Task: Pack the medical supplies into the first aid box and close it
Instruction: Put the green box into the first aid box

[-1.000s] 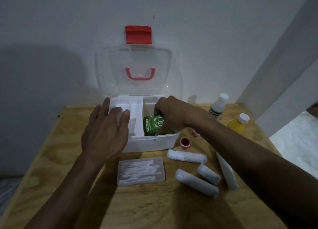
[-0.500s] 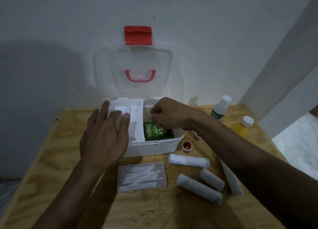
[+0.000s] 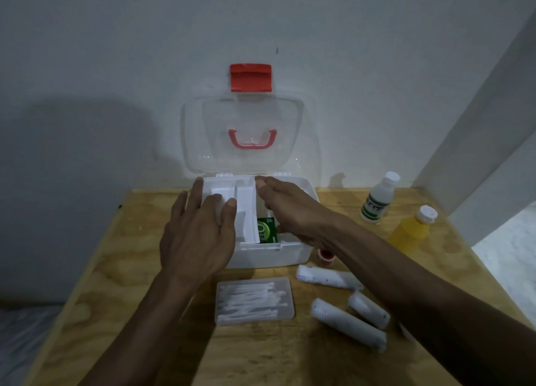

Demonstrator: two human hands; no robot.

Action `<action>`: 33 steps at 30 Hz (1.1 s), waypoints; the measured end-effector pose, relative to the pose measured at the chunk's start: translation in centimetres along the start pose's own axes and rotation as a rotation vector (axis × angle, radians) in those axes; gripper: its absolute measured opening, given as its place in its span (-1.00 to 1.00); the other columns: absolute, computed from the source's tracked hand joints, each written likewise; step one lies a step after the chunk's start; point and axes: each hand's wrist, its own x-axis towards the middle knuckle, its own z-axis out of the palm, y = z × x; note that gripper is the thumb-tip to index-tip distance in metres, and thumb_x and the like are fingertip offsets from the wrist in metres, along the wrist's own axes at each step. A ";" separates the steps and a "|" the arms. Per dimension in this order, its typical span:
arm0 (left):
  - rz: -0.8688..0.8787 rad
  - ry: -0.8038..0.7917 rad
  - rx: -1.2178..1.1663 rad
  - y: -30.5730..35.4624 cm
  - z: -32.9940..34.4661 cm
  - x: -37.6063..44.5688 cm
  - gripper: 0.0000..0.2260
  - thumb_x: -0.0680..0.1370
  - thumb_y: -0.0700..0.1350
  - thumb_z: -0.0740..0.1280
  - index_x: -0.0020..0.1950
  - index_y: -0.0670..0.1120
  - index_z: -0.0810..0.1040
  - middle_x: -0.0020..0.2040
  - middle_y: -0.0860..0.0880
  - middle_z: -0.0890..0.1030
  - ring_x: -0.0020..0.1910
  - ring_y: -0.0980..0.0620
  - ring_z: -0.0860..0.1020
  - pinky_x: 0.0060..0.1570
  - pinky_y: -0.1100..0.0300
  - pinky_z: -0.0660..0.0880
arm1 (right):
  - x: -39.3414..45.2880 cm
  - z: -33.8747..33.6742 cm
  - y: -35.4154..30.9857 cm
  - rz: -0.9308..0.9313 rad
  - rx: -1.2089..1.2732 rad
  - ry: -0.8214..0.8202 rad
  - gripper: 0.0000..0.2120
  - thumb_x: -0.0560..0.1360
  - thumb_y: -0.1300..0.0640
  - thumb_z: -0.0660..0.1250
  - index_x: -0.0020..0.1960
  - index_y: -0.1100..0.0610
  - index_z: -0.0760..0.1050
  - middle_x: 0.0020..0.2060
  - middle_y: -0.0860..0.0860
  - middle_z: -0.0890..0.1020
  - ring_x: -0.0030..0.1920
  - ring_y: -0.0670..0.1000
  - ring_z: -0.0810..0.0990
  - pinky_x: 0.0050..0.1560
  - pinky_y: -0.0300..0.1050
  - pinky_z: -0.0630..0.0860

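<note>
Three white gauze rolls [image 3: 348,323] lie on the wooden desk [image 3: 116,284] just right of my right forearm, long axes slanting away, so my empty, loosely spread right hand [image 3: 293,208] over the white plastic first aid box [image 3: 269,256] is nearer than my flat, open left hand [image 3: 197,235] resting on its tray.
</note>
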 end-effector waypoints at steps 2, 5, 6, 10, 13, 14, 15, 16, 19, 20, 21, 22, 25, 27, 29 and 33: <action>0.003 0.005 0.001 0.0 0.0 -0.1 -0.38 0.54 0.29 -0.17 0.40 0.06 0.41 0.60 0.00 0.13 0.57 -0.10 0.09 0.42 -0.11 0.23 | 0.0 0.2 0.1 -0.009 -0.006 0.003 -0.48 0.64 -0.17 0.02 0.55 -0.03 0.16 0.53 -0.07 0.23 0.49 0.04 0.23 0.48 0.12 0.20; 0.002 0.008 -0.002 0.1 0.0 -0.1 -0.37 0.53 0.29 -0.17 0.39 0.06 0.42 0.60 0.00 0.12 0.57 -0.10 0.08 0.44 -0.11 0.21 | 0.2 0.5 0.2 -0.010 -0.019 0.007 -0.45 0.63 -0.21 0.03 0.56 -0.06 0.13 0.54 -0.08 0.19 0.51 0.03 0.19 0.49 0.14 0.19; 0.002 0.009 -0.004 0.0 0.1 -0.1 -0.37 0.53 0.29 -0.17 0.39 0.06 0.42 0.60 0.00 0.12 0.57 -0.10 0.08 0.44 -0.10 0.20 | 0.3 0.6 0.2 -0.001 -0.014 0.007 -0.45 0.62 -0.22 0.03 0.56 -0.07 0.12 0.55 -0.08 0.19 0.51 0.04 0.19 0.48 0.14 0.19; 0.001 0.010 -0.003 -0.1 0.2 0.0 -0.36 0.52 0.29 -0.18 0.39 0.06 0.42 0.60 0.00 0.12 0.57 -0.09 0.08 0.45 -0.10 0.20 | 0.4 0.6 0.4 0.024 0.028 -0.005 -0.47 0.61 -0.22 0.05 0.54 -0.14 0.08 0.55 -0.07 0.18 0.49 0.10 0.26 0.45 0.16 0.26; 0.001 0.016 -0.003 -0.3 0.4 0.1 -0.38 0.53 0.29 -0.18 0.38 0.06 0.43 0.60 -0.01 0.13 0.57 -0.08 0.09 0.47 -0.11 0.21 | 0.4 0.6 0.3 0.032 0.010 -0.014 -0.49 0.61 -0.23 0.04 0.53 -0.18 0.05 0.52 -0.01 0.25 0.42 0.12 0.37 0.41 0.16 0.32; 0.005 0.019 -0.002 -0.4 0.5 0.2 -0.38 0.54 0.29 -0.17 0.38 0.06 0.43 0.59 -0.01 0.14 0.57 -0.08 0.09 0.47 -0.10 0.20 | 0.3 0.6 0.2 0.030 -0.007 -0.016 -0.49 0.61 -0.23 0.03 0.52 -0.20 0.03 0.51 0.01 0.28 0.40 0.13 0.40 0.40 0.16 0.33; 0.012 0.023 0.001 -0.5 0.6 0.3 -0.38 0.54 0.28 -0.17 0.37 0.05 0.44 0.59 -0.02 0.16 0.57 -0.08 0.10 0.48 -0.09 0.20 | 0.2 0.6 0.2 0.022 -0.028 -0.019 -0.49 0.61 -0.23 0.02 0.52 -0.22 -0.01 0.51 0.02 0.29 0.38 0.13 0.42 0.40 0.16 0.34; 0.019 0.027 0.002 -0.6 0.7 0.4 -0.39 0.55 0.28 -0.17 0.37 0.04 0.45 0.59 -0.03 0.17 0.57 -0.07 0.10 0.49 -0.09 0.19 | 0.2 0.6 0.1 0.010 -0.048 -0.024 -0.48 0.62 -0.22 0.01 0.52 -0.22 -0.05 0.50 0.04 0.30 0.37 0.13 0.43 0.40 0.15 0.34; 0.031 0.039 0.015 -0.8 0.9 0.6 -0.38 0.55 0.29 -0.17 0.37 0.04 0.45 0.58 -0.05 0.18 0.57 -0.06 0.11 0.49 -0.08 0.17 | -0.1 0.5 -0.2 -0.014 -0.099 -0.047 -0.45 0.63 -0.20 -0.01 0.54 -0.19 -0.17 0.48 0.09 0.33 0.35 0.12 0.45 0.40 0.13 0.33; 0.033 0.042 0.017 -0.8 1.0 0.6 -0.37 0.55 0.29 -0.17 0.36 0.03 0.46 0.58 -0.05 0.19 0.57 -0.06 0.11 0.50 -0.08 0.17 | -0.1 0.5 -0.2 -0.018 -0.110 -0.053 -0.44 0.63 -0.20 -0.01 0.53 -0.20 -0.21 0.46 0.10 0.36 0.31 0.11 0.48 0.39 0.11 0.35; 0.035 0.043 0.018 -0.8 1.0 0.7 -0.37 0.55 0.29 -0.18 0.36 0.03 0.46 0.58 -0.05 0.19 0.57 -0.06 0.11 0.50 -0.08 0.17 | -0.1 0.4 -0.2 -0.018 -0.115 -0.058 -0.43 0.63 -0.20 -0.01 0.52 -0.21 -0.23 0.45 0.11 0.38 0.29 0.11 0.49 0.37 0.09 0.36; 0.035 0.043 0.018 -0.9 1.1 0.7 -0.37 0.56 0.29 -0.18 0.36 0.03 0.46 0.58 -0.05 0.19 0.57 -0.06 0.11 0.49 -0.08 0.17 | 0.0 0.4 -0.2 -0.018 -0.116 -0.065 -0.43 0.63 -0.20 -0.01 0.51 -0.23 -0.26 0.44 0.10 0.39 0.28 0.11 0.50 0.37 0.07 0.37; 0.039 0.034 0.019 -0.8 1.0 0.7 -0.35 0.54 0.31 -0.20 0.37 0.04 0.45 0.58 -0.05 0.18 0.57 -0.05 0.10 0.49 -0.09 0.18 | 0.1 0.4 0.1 -0.030 -0.129 -0.085 -0.41 0.62 -0.21 -0.01 0.49 -0.26 -0.30 0.45 0.09 0.38 0.31 0.12 0.50 0.38 0.08 0.36; 0.033 0.028 0.020 -0.6 0.7 0.5 -0.37 0.54 0.28 -0.17 0.37 0.02 0.45 0.59 -0.05 0.17 0.57 -0.07 0.10 0.49 -0.05 0.15 | 0.2 0.4 0.1 -0.030 -0.137 -0.084 -0.41 0.62 -0.22 -0.01 0.49 -0.26 -0.30 0.44 0.08 0.40 0.29 0.11 0.51 0.37 0.08 0.37; 0.031 0.032 0.024 -0.4 0.6 0.4 -0.38 0.54 0.27 -0.15 0.37 0.02 0.45 0.59 -0.05 0.16 0.57 -0.07 0.11 0.47 -0.04 0.15 | 0.3 0.5 0.2 -0.025 -0.138 -0.084 -0.40 0.61 -0.24 -0.01 0.49 -0.26 -0.29 0.43 0.09 0.42 0.27 0.10 0.52 0.37 0.10 0.38; 0.033 0.042 0.020 -1.0 1.1 0.7 -0.37 0.55 0.30 -0.18 0.36 0.04 0.45 0.59 -0.04 0.18 0.57 -0.06 0.11 0.48 -0.07 0.20 | 0.2 0.4 0.1 -0.021 -0.139 -0.088 -0.43 0.61 -0.24 -0.01 0.51 -0.25 -0.21 0.42 0.10 0.41 0.29 0.11 0.50 0.38 0.14 0.37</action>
